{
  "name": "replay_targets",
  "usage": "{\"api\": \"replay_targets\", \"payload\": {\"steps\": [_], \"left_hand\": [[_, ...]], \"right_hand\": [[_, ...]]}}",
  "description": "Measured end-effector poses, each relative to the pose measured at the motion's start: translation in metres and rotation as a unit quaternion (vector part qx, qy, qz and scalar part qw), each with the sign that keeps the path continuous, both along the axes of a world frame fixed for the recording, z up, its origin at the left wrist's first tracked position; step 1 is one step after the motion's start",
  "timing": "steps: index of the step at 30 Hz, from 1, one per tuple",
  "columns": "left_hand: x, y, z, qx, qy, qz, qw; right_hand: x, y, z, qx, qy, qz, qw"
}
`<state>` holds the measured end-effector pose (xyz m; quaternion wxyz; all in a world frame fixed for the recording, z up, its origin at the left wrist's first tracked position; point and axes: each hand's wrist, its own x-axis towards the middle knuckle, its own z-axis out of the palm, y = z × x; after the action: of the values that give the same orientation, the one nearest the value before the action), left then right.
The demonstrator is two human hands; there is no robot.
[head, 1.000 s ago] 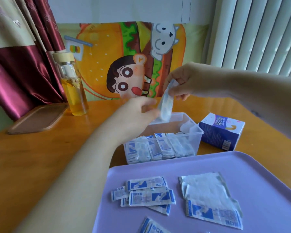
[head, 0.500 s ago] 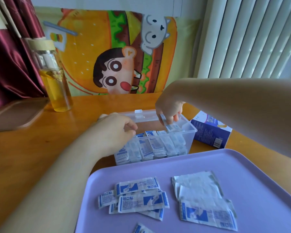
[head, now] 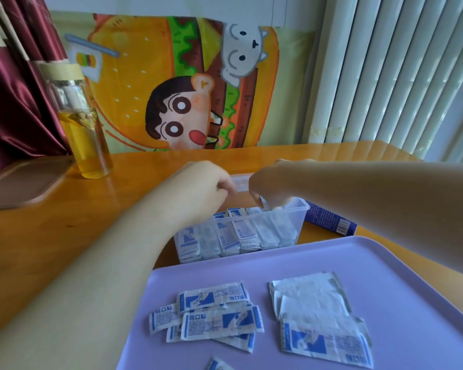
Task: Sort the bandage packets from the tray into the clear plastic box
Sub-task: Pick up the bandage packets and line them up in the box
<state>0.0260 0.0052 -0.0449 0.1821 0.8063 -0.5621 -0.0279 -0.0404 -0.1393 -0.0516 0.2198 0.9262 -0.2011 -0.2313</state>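
The clear plastic box stands on the table behind the purple tray, and a row of bandage packets stands upright inside it. My right hand reaches down into the box's right end, its fingertips pinching a pale bandage packet that is blurred. My left hand hovers over the box's far left rim with loosely curled fingers and nothing seen in it. On the tray lie a pile of small blue-and-white packets and some larger packets.
A blue carton lies right of the box, partly behind my right forearm. A glass bottle of yellow liquid and a wooden board stand at the back left of the orange table. Curtains and blinds hang behind.
My right hand has gone from holding the packet high above the box to lowering it inside the right end. My left hand has shifted toward the box's far rim.
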Motion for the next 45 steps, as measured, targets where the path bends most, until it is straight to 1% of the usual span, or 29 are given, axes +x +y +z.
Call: {"api": "replay_targets", "payload": {"steps": [3, 6, 10, 13, 15, 17, 19, 20, 22, 23, 24, 26, 27, 28, 29, 30, 32, 33, 34, 36, 38, 41, 43, 45], "left_hand": [[-0.008, -0.028, 0.013, 0.115, -0.005, -0.061, 0.991], [-0.016, -0.052, 0.020, 0.230, -0.042, -0.083, 0.969], [-0.023, -0.068, 0.015, 0.307, -0.048, -0.088, 0.947], [-0.025, -0.072, 0.008, 0.333, -0.071, -0.095, 0.935], [-0.025, -0.073, 0.007, 0.333, -0.075, -0.102, 0.934], [-0.024, -0.075, 0.008, 0.326, -0.061, -0.110, 0.937], [-0.023, -0.073, 0.013, 0.308, -0.036, -0.092, 0.946], [-0.022, -0.071, 0.015, 0.291, -0.027, -0.082, 0.953], [-0.019, -0.062, 0.019, 0.243, -0.022, -0.058, 0.968], [-0.020, -0.055, 0.020, 0.212, -0.018, -0.041, 0.976], [-0.022, -0.048, 0.022, 0.173, -0.015, -0.025, 0.985], [-0.026, -0.031, 0.027, 0.085, -0.024, -0.010, 0.996], [-0.031, -0.019, 0.027, 0.042, -0.032, -0.011, 0.999], [-0.035, -0.008, 0.026, 0.003, -0.044, -0.016, 0.999], [-0.041, 0.004, 0.023, -0.028, -0.057, -0.024, 0.998], [-0.046, 0.016, 0.018, -0.042, -0.063, -0.032, 0.997], [-0.064, 0.040, 0.005, -0.013, -0.046, -0.051, 0.998], [-0.073, 0.049, -0.002, 0.018, -0.033, -0.064, 0.997], [-0.082, 0.056, -0.009, 0.051, -0.027, -0.079, 0.995], [-0.097, 0.065, -0.023, 0.094, -0.017, -0.109, 0.989], [-0.114, 0.075, -0.031, 0.119, 0.002, -0.127, 0.985], [-0.135, 0.081, -0.040, 0.141, 0.009, -0.144, 0.979], [-0.142, 0.084, -0.042, 0.147, 0.020, -0.136, 0.980], [-0.139, 0.086, -0.040, 0.139, 0.043, -0.101, 0.984]], "right_hand": [[-0.004, -0.002, -0.004, 0.000, -0.012, 0.007, 1.000], [-0.010, -0.004, -0.005, 0.005, -0.032, 0.026, 0.999], [-0.017, -0.008, -0.005, 0.004, -0.083, 0.050, 0.995], [-0.021, -0.011, -0.001, -0.010, -0.095, 0.079, 0.992], [-0.022, -0.011, 0.002, -0.012, -0.084, 0.080, 0.993], [-0.022, -0.010, 0.003, -0.008, -0.058, 0.072, 0.996], [-0.024, -0.009, 0.006, -0.008, -0.041, 0.067, 0.997], [-0.028, -0.007, 0.009, -0.006, -0.047, 0.065, 0.997], [-0.038, -0.004, 0.018, -0.007, -0.097, 0.069, 0.993], [-0.046, -0.001, 0.022, 0.000, -0.140, 0.072, 0.988], [-0.054, 0.001, 0.026, 0.014, -0.203, 0.075, 0.976], [-0.075, 0.010, 0.030, 0.069, -0.349, 0.081, 0.931], [-0.089, 0.019, 0.029, 0.111, -0.403, 0.085, 0.904], [-0.102, 0.027, 0.026, 0.149, -0.431, 0.087, 0.886], [-0.117, 0.036, 0.020, 0.178, -0.434, 0.085, 0.879], [-0.130, 0.044, 0.013, 0.201, -0.410, 0.073, 0.887], [-0.154, 0.062, -0.007, 0.250, -0.310, 0.025, 0.917], [-0.162, 0.067, -0.016, 0.267, -0.266, 0.001, 0.926], [-0.167, 0.070, -0.025, 0.275, -0.242, -0.018, 0.930], [-0.174, 0.075, -0.037, 0.275, -0.231, -0.042, 0.932], [-0.178, 0.081, -0.043, 0.278, -0.224, -0.056, 0.932], [-0.181, 0.083, -0.048, 0.317, -0.241, -0.079, 0.914], [-0.185, 0.082, -0.050, 0.334, -0.265, -0.092, 0.900], [-0.190, 0.081, -0.050, 0.347, -0.292, -0.106, 0.885]]}}
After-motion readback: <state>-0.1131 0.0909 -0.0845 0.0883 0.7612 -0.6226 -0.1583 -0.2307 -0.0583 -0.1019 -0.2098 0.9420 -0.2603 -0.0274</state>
